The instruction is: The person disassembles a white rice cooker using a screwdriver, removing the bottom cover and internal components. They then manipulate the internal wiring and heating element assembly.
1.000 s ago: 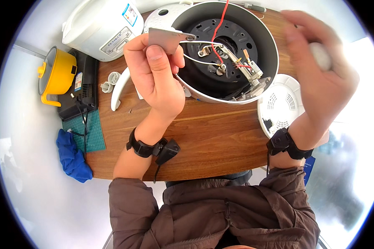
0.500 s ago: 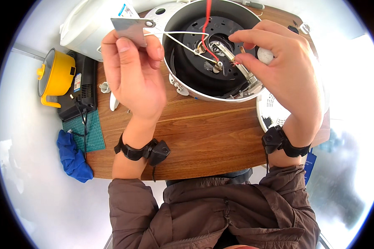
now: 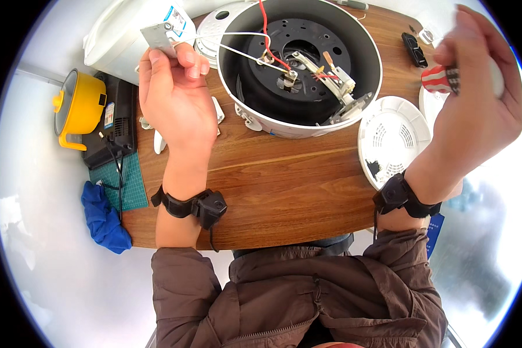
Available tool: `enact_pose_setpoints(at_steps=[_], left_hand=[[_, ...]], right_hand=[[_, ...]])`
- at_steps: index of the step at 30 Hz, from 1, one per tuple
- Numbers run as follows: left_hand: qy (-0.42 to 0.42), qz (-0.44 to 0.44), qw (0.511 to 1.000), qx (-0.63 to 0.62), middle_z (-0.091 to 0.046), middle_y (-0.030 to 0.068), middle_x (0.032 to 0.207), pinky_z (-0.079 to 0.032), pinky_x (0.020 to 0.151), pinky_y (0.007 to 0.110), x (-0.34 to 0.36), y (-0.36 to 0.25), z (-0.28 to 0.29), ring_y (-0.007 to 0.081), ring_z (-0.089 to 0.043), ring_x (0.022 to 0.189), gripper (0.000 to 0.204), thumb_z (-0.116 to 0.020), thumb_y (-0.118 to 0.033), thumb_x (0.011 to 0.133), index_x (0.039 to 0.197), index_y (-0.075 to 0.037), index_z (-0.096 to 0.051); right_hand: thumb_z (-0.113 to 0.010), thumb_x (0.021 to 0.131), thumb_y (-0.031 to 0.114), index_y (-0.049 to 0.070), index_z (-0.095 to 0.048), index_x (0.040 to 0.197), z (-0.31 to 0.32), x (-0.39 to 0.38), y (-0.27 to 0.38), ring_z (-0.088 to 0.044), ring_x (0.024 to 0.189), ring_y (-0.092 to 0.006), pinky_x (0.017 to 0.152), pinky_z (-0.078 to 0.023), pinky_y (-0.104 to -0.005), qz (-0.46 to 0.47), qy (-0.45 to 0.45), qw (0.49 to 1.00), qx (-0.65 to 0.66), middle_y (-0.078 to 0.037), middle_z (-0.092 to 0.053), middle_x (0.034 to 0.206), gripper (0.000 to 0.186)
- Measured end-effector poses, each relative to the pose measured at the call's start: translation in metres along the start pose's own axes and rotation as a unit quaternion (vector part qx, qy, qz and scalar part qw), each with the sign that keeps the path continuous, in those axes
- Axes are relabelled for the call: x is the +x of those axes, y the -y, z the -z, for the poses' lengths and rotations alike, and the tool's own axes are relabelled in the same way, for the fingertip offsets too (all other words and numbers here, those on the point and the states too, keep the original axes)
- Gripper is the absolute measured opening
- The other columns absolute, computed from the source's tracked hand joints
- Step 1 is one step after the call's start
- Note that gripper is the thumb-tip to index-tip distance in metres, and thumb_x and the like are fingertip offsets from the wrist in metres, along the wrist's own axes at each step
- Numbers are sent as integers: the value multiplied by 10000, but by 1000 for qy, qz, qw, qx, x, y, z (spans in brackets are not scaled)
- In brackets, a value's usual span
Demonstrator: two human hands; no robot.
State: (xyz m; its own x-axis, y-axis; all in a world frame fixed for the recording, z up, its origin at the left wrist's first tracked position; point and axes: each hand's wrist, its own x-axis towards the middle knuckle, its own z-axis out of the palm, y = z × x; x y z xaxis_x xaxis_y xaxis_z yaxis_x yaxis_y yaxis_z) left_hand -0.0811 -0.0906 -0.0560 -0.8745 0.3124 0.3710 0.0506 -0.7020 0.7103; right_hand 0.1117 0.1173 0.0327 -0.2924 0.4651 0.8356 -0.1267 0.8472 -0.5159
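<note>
My left hand (image 3: 177,98) pinches a small flat metal plate (image 3: 155,38) with a hole at its corner, raised left of an open round appliance housing. A white wire (image 3: 238,34) runs from the plate into the housing (image 3: 255,123). Inside, a black metal base (image 3: 325,40) carries terminals, a red wire (image 3: 265,23) and a pale bracket (image 3: 316,72). My right hand (image 3: 475,110), raised at the far right, is curled around a white object with red stripes (image 3: 436,80); its rounded white end shows past the palm and its kind is unclear.
A vented white round cover (image 3: 394,130) lies right of the housing, with a black clip-like part (image 3: 414,49) beyond. At left are a yellow pot (image 3: 84,110), a black device (image 3: 122,127), a green cutting mat (image 3: 127,185), a blue cloth (image 3: 103,220) and a white appliance shell (image 3: 119,46).
My right hand has moved from over the housing to the far right, carrying the striped object. My left hand has shifted slightly left and still holds the metal plate.
</note>
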Motion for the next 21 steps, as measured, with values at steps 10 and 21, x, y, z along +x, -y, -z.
enact_pose_setpoints(at_steps=[10,21], left_hand=[[-51,66,996,36,-575,40,783,-399,677,318,-3,9,-1,127,-468,667,197,-409,-179,1085,1056,-37,-542],[17,-43,957,288,-621,-21,789,-388,615,219,-4,6,-17,33,-507,698,155,-596,-119,1034,1111,8,-641]], right_hand=[[-542,1026,161,-20,-636,1137,30,1,-22,-546,709,-102,677,-443,-276,-21,-32,935,353,-17,-573,822,233],[-464,1047,176,-10,-600,1163,9,1,-7,-474,689,-93,677,-385,-285,-76,93,827,550,-4,-502,795,258]])
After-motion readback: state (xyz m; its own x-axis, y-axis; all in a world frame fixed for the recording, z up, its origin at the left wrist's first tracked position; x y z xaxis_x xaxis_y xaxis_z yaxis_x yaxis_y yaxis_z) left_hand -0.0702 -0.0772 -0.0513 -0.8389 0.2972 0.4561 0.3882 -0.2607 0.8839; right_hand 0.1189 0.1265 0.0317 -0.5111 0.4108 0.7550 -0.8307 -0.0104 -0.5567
